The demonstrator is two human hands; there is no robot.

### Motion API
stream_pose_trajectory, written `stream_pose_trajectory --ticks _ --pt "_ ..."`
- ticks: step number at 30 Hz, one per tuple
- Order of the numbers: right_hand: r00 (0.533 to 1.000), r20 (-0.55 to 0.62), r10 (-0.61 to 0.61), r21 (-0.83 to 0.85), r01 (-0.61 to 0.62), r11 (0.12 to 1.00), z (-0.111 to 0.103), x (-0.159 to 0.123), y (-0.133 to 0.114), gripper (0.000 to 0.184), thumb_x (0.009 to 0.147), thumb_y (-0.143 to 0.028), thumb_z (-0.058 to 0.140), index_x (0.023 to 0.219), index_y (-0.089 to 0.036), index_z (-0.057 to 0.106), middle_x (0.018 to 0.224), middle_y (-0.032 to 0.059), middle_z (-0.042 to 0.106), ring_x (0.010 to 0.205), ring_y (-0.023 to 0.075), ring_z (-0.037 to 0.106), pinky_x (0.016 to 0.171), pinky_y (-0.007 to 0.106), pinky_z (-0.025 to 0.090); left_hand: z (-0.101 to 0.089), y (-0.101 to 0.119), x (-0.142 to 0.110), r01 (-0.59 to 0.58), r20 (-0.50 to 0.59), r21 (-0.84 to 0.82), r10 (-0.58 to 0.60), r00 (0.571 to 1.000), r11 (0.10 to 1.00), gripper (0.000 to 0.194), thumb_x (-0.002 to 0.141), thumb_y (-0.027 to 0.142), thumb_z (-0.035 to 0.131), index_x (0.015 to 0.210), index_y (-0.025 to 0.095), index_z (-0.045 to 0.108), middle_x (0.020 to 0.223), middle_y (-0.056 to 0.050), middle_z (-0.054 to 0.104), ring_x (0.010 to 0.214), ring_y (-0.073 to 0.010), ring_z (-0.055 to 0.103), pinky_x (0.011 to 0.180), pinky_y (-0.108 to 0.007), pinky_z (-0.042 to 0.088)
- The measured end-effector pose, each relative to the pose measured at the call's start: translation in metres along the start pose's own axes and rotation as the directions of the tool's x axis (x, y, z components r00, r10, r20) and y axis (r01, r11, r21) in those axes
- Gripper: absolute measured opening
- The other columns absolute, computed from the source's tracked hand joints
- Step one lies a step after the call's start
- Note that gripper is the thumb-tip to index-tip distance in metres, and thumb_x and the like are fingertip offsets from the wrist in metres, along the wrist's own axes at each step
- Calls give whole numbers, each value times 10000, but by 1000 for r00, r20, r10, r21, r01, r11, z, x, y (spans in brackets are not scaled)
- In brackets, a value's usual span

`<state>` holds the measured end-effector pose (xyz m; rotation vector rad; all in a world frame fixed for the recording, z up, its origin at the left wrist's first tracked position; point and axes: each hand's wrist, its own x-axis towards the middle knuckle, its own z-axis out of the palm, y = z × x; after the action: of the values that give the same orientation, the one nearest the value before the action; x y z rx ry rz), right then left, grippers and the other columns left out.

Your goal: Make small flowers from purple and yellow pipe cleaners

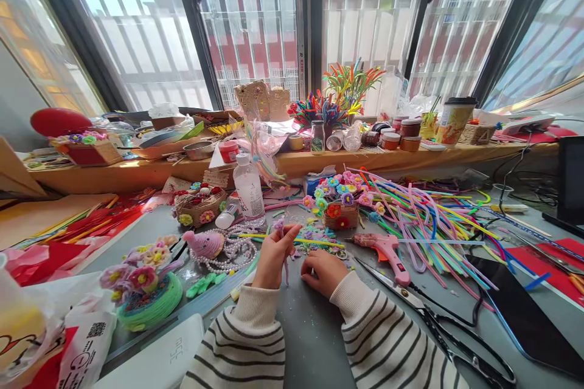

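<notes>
My left hand [276, 255] is closed in a pinch on a light purple pipe cleaner [286, 273]. Its looped, flower-like top [279, 226] shows above the fingers, and its stem hangs below them. To the right, my right hand [325, 270] rests low over the grey table with its fingers curled in; whether anything is inside them is hidden. Small pastel pipe-cleaner pieces [319, 236] lie just beyond both hands. A pink hot glue gun [383, 250] and large black-handled scissors [410, 298] lie to the right of my right hand.
A water bottle [249, 191], pearl strand [241, 249] and flower pot [148, 301] stand left. A flower basket [340, 216] and heaped pipe cleaners [429, 225] are beyond. A black phone [529, 316] lies right, a white power bank [159, 358] front left. Jars crowd the sill [292, 164].
</notes>
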<state>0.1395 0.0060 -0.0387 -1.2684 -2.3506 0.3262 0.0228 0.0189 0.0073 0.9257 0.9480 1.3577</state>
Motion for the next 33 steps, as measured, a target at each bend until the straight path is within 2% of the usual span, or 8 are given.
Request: stream_pose_trajectory --ticks 7,14,20,27,30,33 --pt "988 -148 40 76 -29 997 -5 1 0 35 679 -169 535 664 -163 566 671 17 542 657 131 476 604 234 369 -1 -2 0 -12 -9 -7 12 1000 1000 237 546 298 631 661 102 564 409 93 261 375 -14 188 374 -177 210" --pt "961 -269 65 106 -37 994 -6 1 3 62 704 -179 502 681 -166 558 650 11 514 622 125 467 587 231 371 -3 -4 3 -29 -45 -11 29 999 1000 252 541 301 633 679 103 559 433 85 298 384 -14 230 371 -172 204" --pt "955 -291 60 128 -23 991 -5 1 4 62 705 -183 499 678 -177 555 642 7 502 617 125 469 580 230 372 -1 -4 2 -12 -48 19 13 999 1000 252 522 307 644 625 104 537 440 80 333 371 -10 231 367 -178 198" --pt "946 -311 93 145 -50 988 -6 0 4 87 725 -195 475 689 -174 551 669 14 517 625 125 472 589 233 377 3 -4 -1 -17 -49 119 23 999 993 299 487 376 641 572 109 535 386 92 287 344 -16 224 360 -185 180" --pt "927 -356 115 158 -62 986 -7 1 5 101 726 -208 471 677 -170 550 668 18 518 610 125 472 586 239 378 3 -4 -2 6 -27 157 -2 1000 988 306 482 395 635 557 117 531 364 96 272 331 -18 225 356 -182 181" --pt "890 -425 166 205 -84 975 -9 1 5 122 726 -228 468 655 -161 543 668 27 517 602 128 476 580 244 383 3 -6 0 75 6 184 -78 997 980 298 463 382 649 527 124 515 342 103 251 319 -17 219 348 -177 183"
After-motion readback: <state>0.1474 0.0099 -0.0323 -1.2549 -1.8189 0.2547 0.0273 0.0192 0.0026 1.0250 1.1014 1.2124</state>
